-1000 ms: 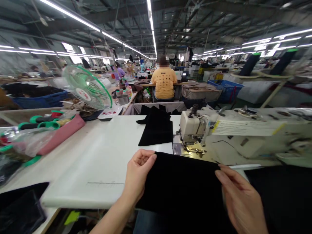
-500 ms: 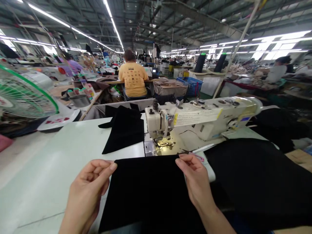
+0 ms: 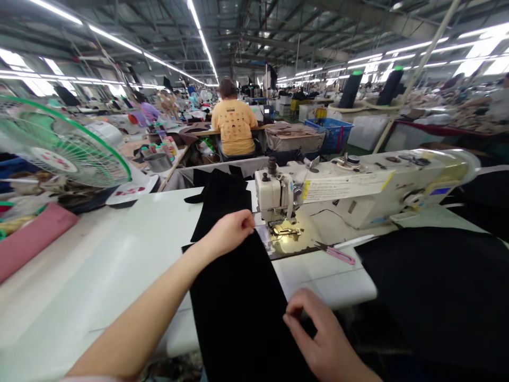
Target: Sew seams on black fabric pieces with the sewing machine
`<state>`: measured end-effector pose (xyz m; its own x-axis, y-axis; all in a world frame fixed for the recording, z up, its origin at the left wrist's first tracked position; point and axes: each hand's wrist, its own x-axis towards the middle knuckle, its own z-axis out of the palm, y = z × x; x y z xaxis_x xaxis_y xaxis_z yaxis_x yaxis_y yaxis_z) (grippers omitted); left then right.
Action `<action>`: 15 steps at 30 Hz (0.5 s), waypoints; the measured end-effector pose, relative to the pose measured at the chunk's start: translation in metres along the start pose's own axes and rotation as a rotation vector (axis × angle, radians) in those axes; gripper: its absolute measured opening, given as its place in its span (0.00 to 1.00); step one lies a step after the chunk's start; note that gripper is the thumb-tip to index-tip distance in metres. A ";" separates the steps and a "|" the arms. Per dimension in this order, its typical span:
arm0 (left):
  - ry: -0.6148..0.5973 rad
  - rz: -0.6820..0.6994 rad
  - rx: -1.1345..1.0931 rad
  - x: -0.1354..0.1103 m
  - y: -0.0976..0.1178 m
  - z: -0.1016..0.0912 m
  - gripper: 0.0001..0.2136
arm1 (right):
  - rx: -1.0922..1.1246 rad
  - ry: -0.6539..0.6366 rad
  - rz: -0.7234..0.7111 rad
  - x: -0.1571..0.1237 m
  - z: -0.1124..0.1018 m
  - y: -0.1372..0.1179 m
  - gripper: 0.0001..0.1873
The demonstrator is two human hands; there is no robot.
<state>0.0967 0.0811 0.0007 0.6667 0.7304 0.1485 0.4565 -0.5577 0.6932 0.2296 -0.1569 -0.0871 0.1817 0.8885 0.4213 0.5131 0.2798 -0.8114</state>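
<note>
A black fabric panel lies over the near table edge and hangs down toward me. My left hand is closed on its far right corner, just left of the sewing machine's needle area. Lower down, my right hand pinches the panel's right edge between thumb and fingers. The white sewing machine stands to the right, its lamp lighting the metal needle plate. Behind my left hand another black fabric piece rests on the table. Pink-handled thread snips lie right of the needle plate.
A large black fabric piece covers the right side. At the left stands a green-rimmed fan, with a pink cloth near it. A person in a yellow shirt sits ahead, beside a blue crate.
My left hand has carried the panel's edge forward and right toward the needle area. My right hand has moved down along the right edge. The view has turned slightly left.
</note>
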 end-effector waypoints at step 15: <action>0.038 -0.036 -0.072 0.032 -0.044 0.074 0.06 | -0.418 0.030 -0.305 -0.002 -0.003 0.024 0.14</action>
<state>0.1414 0.0994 -0.0776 0.6271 0.7647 0.1480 0.4357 -0.5019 0.7472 0.2441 -0.1526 -0.1066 -0.0076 0.7771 0.6294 0.8365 0.3498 -0.4218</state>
